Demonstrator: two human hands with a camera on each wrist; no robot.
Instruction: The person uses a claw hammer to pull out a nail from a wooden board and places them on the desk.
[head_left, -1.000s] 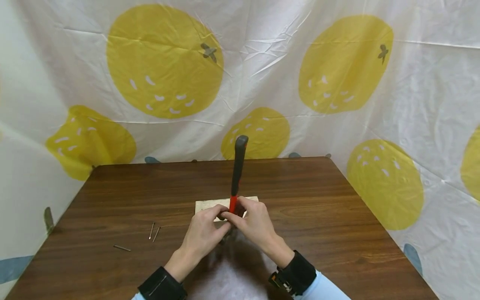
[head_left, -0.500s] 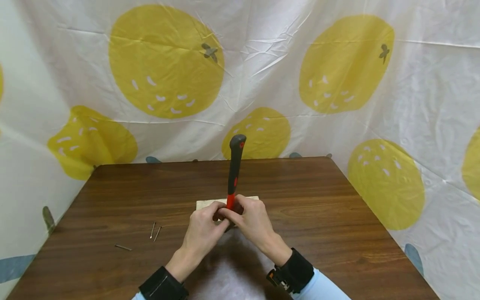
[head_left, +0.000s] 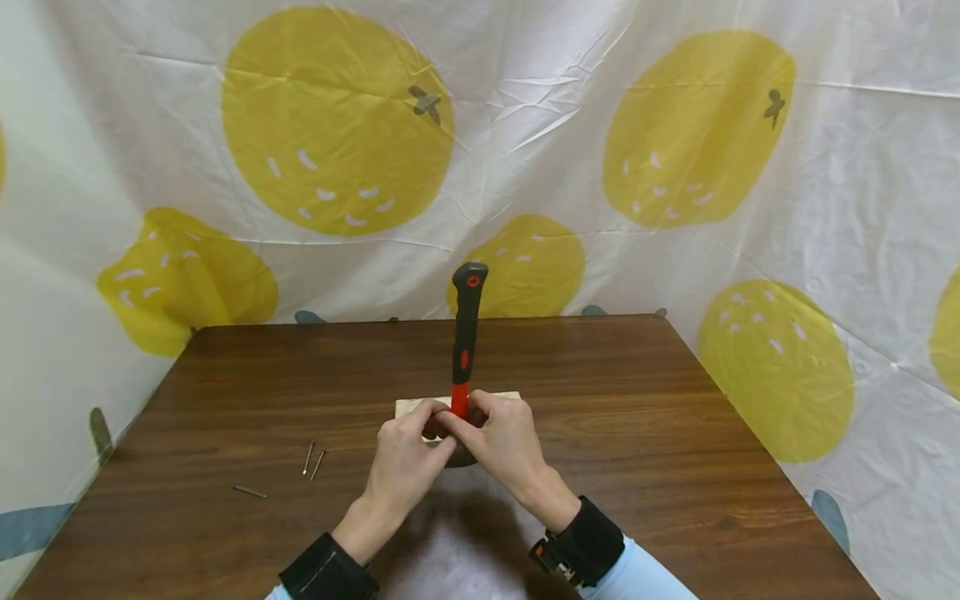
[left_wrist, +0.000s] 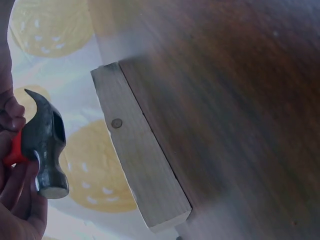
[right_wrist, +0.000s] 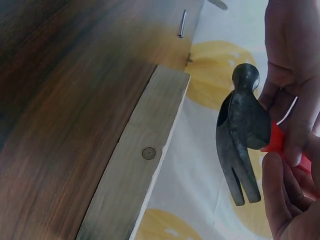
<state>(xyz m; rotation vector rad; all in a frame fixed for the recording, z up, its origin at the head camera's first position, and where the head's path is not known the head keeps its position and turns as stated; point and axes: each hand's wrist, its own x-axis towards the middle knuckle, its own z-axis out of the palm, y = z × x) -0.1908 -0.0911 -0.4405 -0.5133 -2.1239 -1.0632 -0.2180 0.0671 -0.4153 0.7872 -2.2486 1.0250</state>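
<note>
A claw hammer [head_left: 465,333] stands handle-up in front of me, its grip black with red marks and its neck red. My left hand [head_left: 405,450] and right hand [head_left: 506,442] both hold it with their fingertips around the red neck, just above the head. In the left wrist view the steel hammer head [left_wrist: 47,150] shows its claw and round striking face, apart from the wooden block [left_wrist: 137,150]. A round nail head [left_wrist: 116,123] sits in that block's top face. Fingers hide much of the hammer's neck in the head view.
Three loose nails lie on the brown wooden table [head_left: 637,467] to the left: two close together, one nail [head_left: 318,465] beside another nail [head_left: 308,458], and a third nail [head_left: 250,492] nearer me. A lemon-printed curtain [head_left: 517,100] hangs behind the table.
The hammer has turned between my fingers, and its handle end has shifted a little left. The red ring on that end now faces me. Both hands stay almost in place.
</note>
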